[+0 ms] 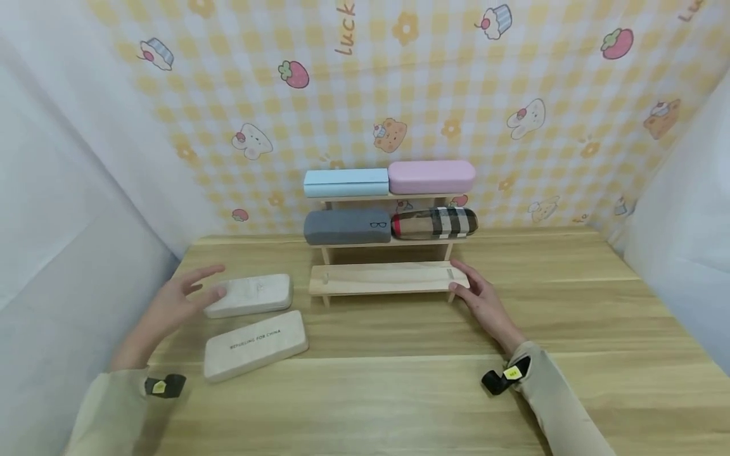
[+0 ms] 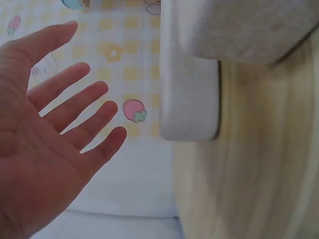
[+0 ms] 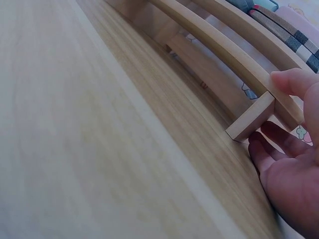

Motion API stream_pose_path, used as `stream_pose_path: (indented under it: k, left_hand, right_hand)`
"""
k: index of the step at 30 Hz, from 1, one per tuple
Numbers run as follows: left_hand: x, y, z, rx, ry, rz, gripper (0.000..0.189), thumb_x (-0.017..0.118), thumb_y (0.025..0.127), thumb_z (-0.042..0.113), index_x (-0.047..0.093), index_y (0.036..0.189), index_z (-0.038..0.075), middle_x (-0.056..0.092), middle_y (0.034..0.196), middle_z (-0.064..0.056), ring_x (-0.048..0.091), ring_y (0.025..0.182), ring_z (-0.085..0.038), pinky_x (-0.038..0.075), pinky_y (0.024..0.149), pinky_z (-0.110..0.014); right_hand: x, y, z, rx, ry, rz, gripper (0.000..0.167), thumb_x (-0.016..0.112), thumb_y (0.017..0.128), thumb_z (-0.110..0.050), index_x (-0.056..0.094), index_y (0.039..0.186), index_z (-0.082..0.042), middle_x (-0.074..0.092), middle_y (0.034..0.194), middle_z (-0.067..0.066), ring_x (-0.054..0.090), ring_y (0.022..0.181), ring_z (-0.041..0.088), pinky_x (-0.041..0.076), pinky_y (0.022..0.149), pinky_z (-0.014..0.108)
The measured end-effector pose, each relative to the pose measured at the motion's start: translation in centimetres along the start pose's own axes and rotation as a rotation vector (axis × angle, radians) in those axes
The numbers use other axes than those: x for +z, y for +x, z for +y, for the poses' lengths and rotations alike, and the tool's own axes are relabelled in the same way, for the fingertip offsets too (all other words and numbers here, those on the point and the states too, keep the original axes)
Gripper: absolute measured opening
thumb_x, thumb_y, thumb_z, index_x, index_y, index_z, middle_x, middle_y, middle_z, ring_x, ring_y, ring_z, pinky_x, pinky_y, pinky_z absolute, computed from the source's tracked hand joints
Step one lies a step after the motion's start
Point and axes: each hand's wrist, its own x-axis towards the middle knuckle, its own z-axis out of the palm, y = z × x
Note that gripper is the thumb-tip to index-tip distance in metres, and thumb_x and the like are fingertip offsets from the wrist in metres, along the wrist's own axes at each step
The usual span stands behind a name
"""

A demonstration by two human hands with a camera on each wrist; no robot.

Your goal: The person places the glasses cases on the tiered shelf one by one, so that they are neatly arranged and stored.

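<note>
At the right end of the three-tier wooden rack (image 1: 390, 278), my right hand (image 1: 480, 303) grips the lowest shelf. The right wrist view shows the thumb (image 3: 294, 82) on the shelf's edge and the other fingers curled below it by a leg (image 3: 253, 118). My left hand (image 1: 175, 304) hovers over the left end of a white glasses case (image 1: 256, 294), its fingers spread and holding nothing. In front of that lies a second off-white glasses case (image 1: 256, 349) with dark lettering on its lid, turned at a slant.
On the rack's top shelf sit a light blue case (image 1: 346, 182) and a pink case (image 1: 431, 177). The middle shelf bears a grey-blue case (image 1: 346, 227) with a glasses print and a plaid case (image 1: 435, 223). A yellow checked cloth (image 1: 353, 107) hangs behind the wooden table (image 1: 388, 405).
</note>
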Motion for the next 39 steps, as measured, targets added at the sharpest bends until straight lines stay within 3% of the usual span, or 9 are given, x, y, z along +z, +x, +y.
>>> stream_pose_path:
  k: [4,8,12,19,23,27,31,36,39]
  left_hand:
    - [0.3,-0.3,-1.9,-0.041,-0.103,-0.039,0.056,0.058,0.093,0.026,0.038,0.142,0.006,0.034,0.145,-0.018,0.033,0.129,-0.04,0.037,0.099,-0.03]
    - [0.6,-0.8,-3.3,-0.112,-0.143,-0.03,0.058,0.055,0.094,0.032,0.033,0.146,0.017,0.032,0.148,-0.009,0.033,0.131,-0.032,0.033,0.083,-0.006]
    - [1.3,-0.9,-4.5,-0.139,-0.185,-0.03,0.062,0.054,0.094,0.035,0.027,0.148,0.02,0.025,0.151,-0.007,0.024,0.136,-0.027,0.031,0.085,-0.004]
    - [2.2,-0.2,-5.4,-0.149,-0.396,-0.023,0.061,0.053,0.096,0.027,0.024,0.149,0.018,0.018,0.154,-0.006,0.011,0.14,-0.02,0.025,0.097,-0.008]
    - [2.6,0.4,-5.9,-0.15,-0.464,-0.054,0.063,0.055,0.095,0.022,0.023,0.148,0.012,0.018,0.153,-0.008,0.007,0.14,-0.016,0.017,0.103,-0.012]
    - [2.9,0.8,-6.4,-0.114,-0.434,-0.07,0.069,0.06,0.092,0.017,0.021,0.148,0.005,0.015,0.153,-0.015,0.011,0.138,-0.018,0.022,0.096,-0.006]
    - [2.9,1.0,-6.7,-0.131,-0.376,-0.097,0.075,0.065,0.088,0.021,0.021,0.149,0.009,0.016,0.152,-0.014,0.019,0.133,-0.015,0.026,0.088,-0.003]
    - [2.9,1.2,-7.0,-0.138,-0.364,-0.122,0.08,0.068,0.086,0.017,0.019,0.148,0.006,0.018,0.151,-0.018,0.026,0.128,-0.01,0.028,0.087,-0.004]
    - [2.8,1.1,-7.1,-0.139,-0.339,-0.134,0.084,0.07,0.083,0.017,0.019,0.149,0.006,0.018,0.151,-0.018,0.024,0.131,-0.017,0.026,0.089,-0.004]
  right_hand:
    - [-0.1,-0.1,0.1,0.004,-0.004,0.001,0.054,0.055,0.095,-0.016,0.034,0.143,-0.003,0.023,0.151,0.015,0.016,0.138,0.026,0.025,0.106,0.035]
    - [-0.1,0.0,0.3,-0.008,0.018,-0.006,0.054,0.055,0.095,-0.014,0.033,0.143,-0.002,0.022,0.151,0.017,0.011,0.139,0.027,0.018,0.107,0.048]
    - [-0.2,0.5,1.2,-0.024,0.033,-0.002,0.054,0.056,0.095,-0.016,0.035,0.143,-0.005,0.023,0.151,0.015,0.012,0.139,0.025,0.018,0.107,0.048]
    - [-0.6,1.2,3.1,-0.021,-0.005,0.009,0.057,0.058,0.093,-0.027,0.036,0.144,-0.012,0.023,0.152,0.009,0.016,0.138,0.019,0.027,0.104,0.032]
    - [-0.6,1.1,3.0,-0.018,0.001,0.006,0.057,0.058,0.093,-0.027,0.037,0.144,-0.011,0.022,0.152,0.009,0.014,0.139,0.02,0.023,0.106,0.042]
    - [-0.6,1.0,2.2,-0.017,0.018,-0.006,0.056,0.057,0.094,-0.02,0.036,0.144,-0.007,0.02,0.152,0.014,0.012,0.139,0.024,0.019,0.107,0.049]
    - [-0.6,1.0,1.8,-0.02,0.043,-0.003,0.054,0.056,0.094,-0.014,0.035,0.143,-0.004,0.02,0.151,0.016,0.01,0.139,0.027,0.016,0.107,0.051]
    - [-0.7,1.1,2.6,-0.013,0.023,-0.003,0.055,0.057,0.094,-0.02,0.035,0.144,-0.009,0.021,0.152,0.012,0.01,0.139,0.023,0.017,0.108,0.049]
    - [-0.6,1.1,3.1,-0.014,0.01,0.0,0.056,0.057,0.094,-0.024,0.036,0.144,-0.012,0.022,0.152,0.009,0.012,0.139,0.021,0.019,0.107,0.046]
